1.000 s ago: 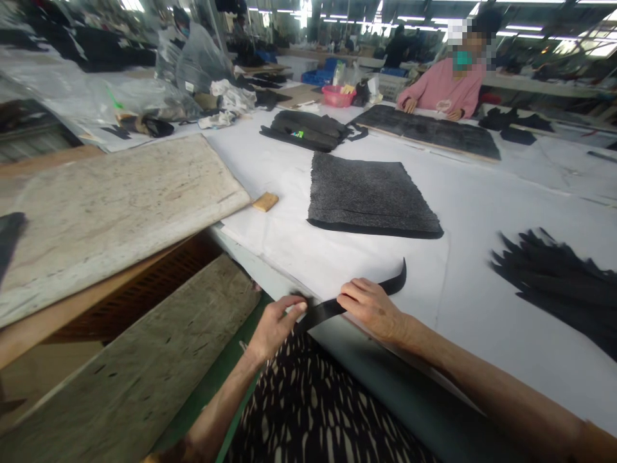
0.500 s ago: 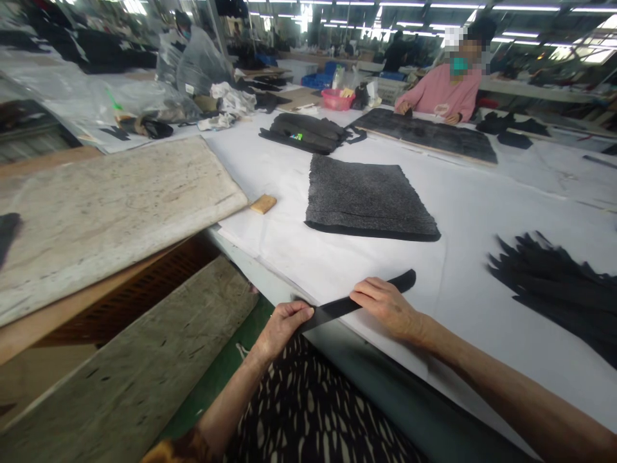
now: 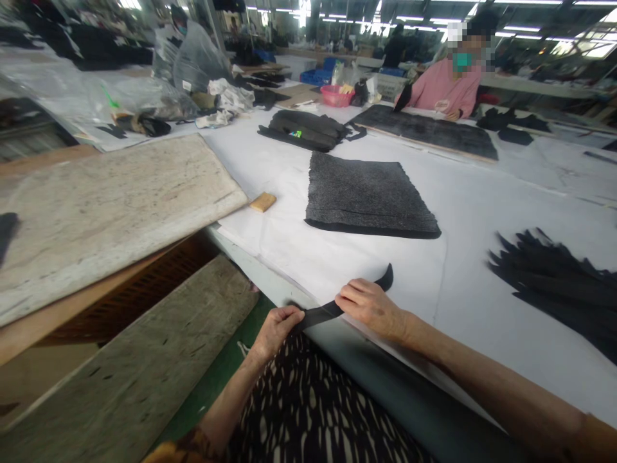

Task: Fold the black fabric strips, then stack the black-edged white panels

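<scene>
Two boards are seen at the left: a pale board (image 3: pixel 125 218) beside the desk (image 3: pixel 289 247), and a lower board (image 3: pixel 144 366) beneath its level. A yellow block (image 3: pixel 263 202) is set by the pale board's corner; whether they touch cannot be told. The near end of a black strip (image 3: pixel 318 315) is pinched between thumb and fingers of the left hand (image 3: pixel 277 328), just off the desk's near edge. From there the strip is stretched across that edge to the right hand (image 3: pixel 369 307), whose fingers are pressed together and closed over it; the thumb is hidden. Beyond them, the strip's tip is curled up. Farther back a grey stack (image 3: pixel 369 196) is laid flat, and at the far right a fringed dark pile (image 3: pixel 563 283) is cut off by the picture's border.

By judgement, the strip could be twisted or creased if it were pulled unevenly, the far tip being unheld. If the left pinch were loosened, the near end could be dropped onto the patterned garment (image 3: pixel 308 399) or the floor (image 3: pixel 205 386).

Leftward, movement is limited by the desk edge and the pale board. More room is offered to the right, where white surface is shown between right hand and pile.
</scene>
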The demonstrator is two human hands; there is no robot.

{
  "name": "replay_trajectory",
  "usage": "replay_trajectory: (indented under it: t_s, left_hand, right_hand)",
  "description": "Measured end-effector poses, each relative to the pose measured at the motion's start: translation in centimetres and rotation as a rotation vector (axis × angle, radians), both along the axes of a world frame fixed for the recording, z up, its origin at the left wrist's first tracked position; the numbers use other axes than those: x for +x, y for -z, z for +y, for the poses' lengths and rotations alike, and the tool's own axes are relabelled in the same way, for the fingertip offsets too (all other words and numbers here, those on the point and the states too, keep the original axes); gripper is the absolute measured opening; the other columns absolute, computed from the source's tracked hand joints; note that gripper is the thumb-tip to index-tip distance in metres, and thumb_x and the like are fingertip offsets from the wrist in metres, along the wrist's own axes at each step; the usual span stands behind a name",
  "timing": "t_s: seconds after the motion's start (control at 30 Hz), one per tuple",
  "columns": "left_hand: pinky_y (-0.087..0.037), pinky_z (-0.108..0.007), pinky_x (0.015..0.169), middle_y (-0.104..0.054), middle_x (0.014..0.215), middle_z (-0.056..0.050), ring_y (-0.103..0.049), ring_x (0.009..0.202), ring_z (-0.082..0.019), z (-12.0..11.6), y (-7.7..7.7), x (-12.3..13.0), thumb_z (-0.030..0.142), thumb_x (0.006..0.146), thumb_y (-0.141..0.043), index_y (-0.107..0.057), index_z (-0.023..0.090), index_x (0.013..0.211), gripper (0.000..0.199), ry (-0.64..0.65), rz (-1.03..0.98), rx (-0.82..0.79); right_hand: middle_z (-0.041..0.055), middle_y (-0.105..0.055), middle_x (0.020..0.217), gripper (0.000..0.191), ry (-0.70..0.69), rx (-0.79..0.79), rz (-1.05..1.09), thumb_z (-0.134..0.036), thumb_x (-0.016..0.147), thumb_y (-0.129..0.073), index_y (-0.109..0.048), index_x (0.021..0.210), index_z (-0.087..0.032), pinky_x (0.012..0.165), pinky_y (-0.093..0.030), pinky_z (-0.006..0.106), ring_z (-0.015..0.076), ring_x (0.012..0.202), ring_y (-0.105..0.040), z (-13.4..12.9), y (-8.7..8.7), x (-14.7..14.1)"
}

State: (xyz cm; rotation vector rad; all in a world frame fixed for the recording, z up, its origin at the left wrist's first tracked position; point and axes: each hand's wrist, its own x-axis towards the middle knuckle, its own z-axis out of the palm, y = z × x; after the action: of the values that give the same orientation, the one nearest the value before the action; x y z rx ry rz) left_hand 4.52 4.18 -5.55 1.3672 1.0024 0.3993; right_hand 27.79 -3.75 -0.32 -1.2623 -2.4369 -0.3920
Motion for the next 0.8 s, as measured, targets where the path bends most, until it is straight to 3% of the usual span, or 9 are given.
replay_trajectory:
  t_s: [0.17,0.43,0.57,0.8]
  left_hand:
    - [-0.028,-0.024,0.052,-0.043,0.052,0.004,-0.035,0.053,-0.010,-0.2,0.3,-1.9,0.051,0.071,-0.062,-0.055,0.015,0.058,0.039,-0.022,0.047,0.007]
    - [-0.029,-0.024,0.052,-0.044,0.054,0.003,-0.036,0.054,-0.010,-0.4,0.1,-2.2,0.053,0.074,-0.060,-0.055,0.015,0.059,0.041,0.001,0.060,0.028]
    - [-0.030,-0.024,0.054,-0.044,0.055,0.003,-0.036,0.055,-0.011,-0.2,1.1,-2.0,0.053,0.073,-0.059,-0.054,0.015,0.058,0.041,-0.015,0.070,0.051]
    - [-0.031,-0.025,0.054,-0.043,0.054,0.003,-0.036,0.055,-0.012,0.6,3.6,-3.3,0.055,0.070,-0.060,-0.054,0.016,0.057,0.042,-0.063,0.118,0.067]
  right_hand:
    - [0.0025,-0.053,0.072,0.022,-0.045,-0.001,-0.006,-0.004,0.089,-0.043,-0.058,0.076,-0.014,0.065,-0.037,0.028,0.0148,0.069,-0.042,0.3,-0.1,-0.9]
    - [0.0050,-0.058,0.080,0.032,-0.003,-0.045,-0.005,0.005,0.087,-0.034,-0.060,0.080,-0.013,0.067,-0.039,0.027,0.0149,0.074,-0.045,-0.4,0.0,1.9]
    - [0.0036,-0.056,0.075,0.030,0.003,0.007,-0.028,0.004,0.087,-0.037,-0.060,0.079,-0.013,0.065,-0.037,0.027,0.0143,0.071,-0.044,0.0,0.0,1.3]
    - [0.0011,-0.050,0.069,0.025,-0.101,0.095,-0.092,0.000,0.088,-0.044,-0.057,0.071,-0.014,0.061,-0.035,0.027,0.0135,0.067,-0.041,1.1,-0.2,-1.2]
